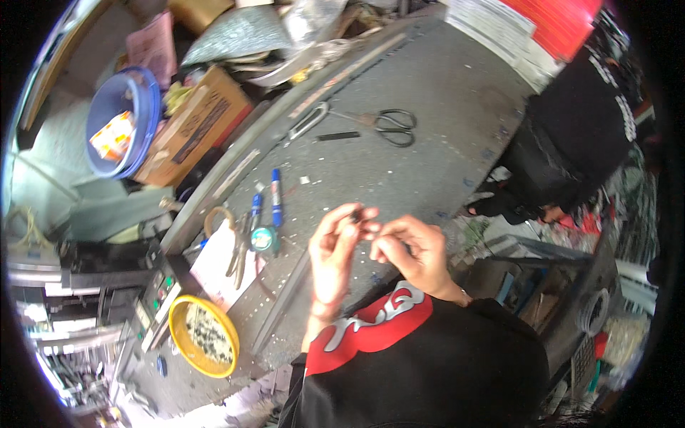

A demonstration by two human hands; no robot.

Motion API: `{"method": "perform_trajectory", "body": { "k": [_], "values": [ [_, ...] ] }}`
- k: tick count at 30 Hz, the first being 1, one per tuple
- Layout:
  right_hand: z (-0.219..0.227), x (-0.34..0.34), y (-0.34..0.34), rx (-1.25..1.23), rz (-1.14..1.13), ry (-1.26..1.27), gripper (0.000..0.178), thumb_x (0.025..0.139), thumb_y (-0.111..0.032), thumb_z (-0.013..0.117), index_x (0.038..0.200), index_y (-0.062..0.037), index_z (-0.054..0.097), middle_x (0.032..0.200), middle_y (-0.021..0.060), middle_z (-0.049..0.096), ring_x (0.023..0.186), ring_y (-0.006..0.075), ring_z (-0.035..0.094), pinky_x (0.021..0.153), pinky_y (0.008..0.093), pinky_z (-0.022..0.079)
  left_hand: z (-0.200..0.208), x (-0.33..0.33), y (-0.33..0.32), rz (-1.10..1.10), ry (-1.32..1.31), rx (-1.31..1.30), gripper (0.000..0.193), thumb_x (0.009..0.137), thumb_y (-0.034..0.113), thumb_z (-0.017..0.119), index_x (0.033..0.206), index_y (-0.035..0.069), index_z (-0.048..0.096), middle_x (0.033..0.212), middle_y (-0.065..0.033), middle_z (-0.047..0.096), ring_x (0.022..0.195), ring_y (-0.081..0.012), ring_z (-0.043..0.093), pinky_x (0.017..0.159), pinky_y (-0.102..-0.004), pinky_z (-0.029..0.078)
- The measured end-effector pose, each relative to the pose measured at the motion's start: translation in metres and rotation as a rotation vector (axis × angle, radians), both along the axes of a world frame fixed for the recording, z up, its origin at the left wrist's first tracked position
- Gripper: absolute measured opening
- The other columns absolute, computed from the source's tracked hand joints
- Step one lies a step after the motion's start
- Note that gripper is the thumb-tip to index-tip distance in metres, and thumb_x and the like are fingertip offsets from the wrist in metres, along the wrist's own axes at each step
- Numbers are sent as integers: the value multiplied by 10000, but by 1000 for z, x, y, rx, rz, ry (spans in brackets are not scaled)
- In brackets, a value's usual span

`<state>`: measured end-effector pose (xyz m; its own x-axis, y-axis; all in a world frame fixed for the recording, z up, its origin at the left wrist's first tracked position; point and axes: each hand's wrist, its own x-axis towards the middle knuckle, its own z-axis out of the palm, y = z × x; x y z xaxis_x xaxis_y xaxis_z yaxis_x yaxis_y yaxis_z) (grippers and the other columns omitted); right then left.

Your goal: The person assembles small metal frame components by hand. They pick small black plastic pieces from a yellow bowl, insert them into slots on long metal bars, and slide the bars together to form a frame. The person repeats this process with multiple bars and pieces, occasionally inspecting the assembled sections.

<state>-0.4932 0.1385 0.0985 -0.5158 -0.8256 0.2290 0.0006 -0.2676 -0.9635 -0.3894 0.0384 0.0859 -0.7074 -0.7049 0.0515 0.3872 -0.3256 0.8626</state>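
Note:
Above the grey worktable (428,167), my two hands are close together. My left hand (332,253) pinches a small dark piece (355,216) between thumb and fingertips; its exact kind is too small to tell. Just beside it, my right hand (417,251) has its fingers curled and pressed together, the fingertips almost meeting those of the left. Whatever the right fingers hold, if anything, is hidden. To the lower left of my hands stands a round yellow basket (214,370) with many small black and whitish bits inside.
Scissors (396,128) and a black strip (338,135) lie farther back. Blue markers (276,197), a teal tape roll (264,240) and a paper sheet (211,269) are at the left. Beyond the table edge are a cardboard box (191,128) and blue basin (154,107). A person in black (571,121) is at right.

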Motion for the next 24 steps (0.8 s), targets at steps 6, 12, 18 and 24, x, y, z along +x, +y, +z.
{"method": "perform_trajectory", "body": {
  "k": [6,12,18,24],
  "values": [
    [7,-5,-7,-18,-36,196,89,870,-63,595,882,25,585,754,95,674,738,132,665,671,259,503,-8,-11,1,-132,223,374,355,927,230,560,1196,3,511,1083,-97,542,891,-138,552,743,-238,468],
    [5,-10,-12,96,61,65,108,877,-72,597,864,34,579,718,71,658,741,112,654,663,242,490,-15,-8,4,-123,251,500,403,914,275,582,1201,3,504,961,-57,541,745,-127,520,618,-243,434],
    [7,-10,-14,138,160,-65,102,890,-57,574,833,28,570,690,54,644,674,76,615,619,219,465,-19,-3,8,-124,273,465,413,902,274,598,1192,-8,513,958,-61,570,667,-142,521,614,-265,425],
    [2,-6,-14,141,216,-63,109,894,-64,572,835,28,566,683,60,642,662,77,615,607,219,465,-25,9,11,-138,268,436,385,902,238,596,1189,-9,526,974,-57,574,684,-142,527,649,-278,430]
  ]
}}
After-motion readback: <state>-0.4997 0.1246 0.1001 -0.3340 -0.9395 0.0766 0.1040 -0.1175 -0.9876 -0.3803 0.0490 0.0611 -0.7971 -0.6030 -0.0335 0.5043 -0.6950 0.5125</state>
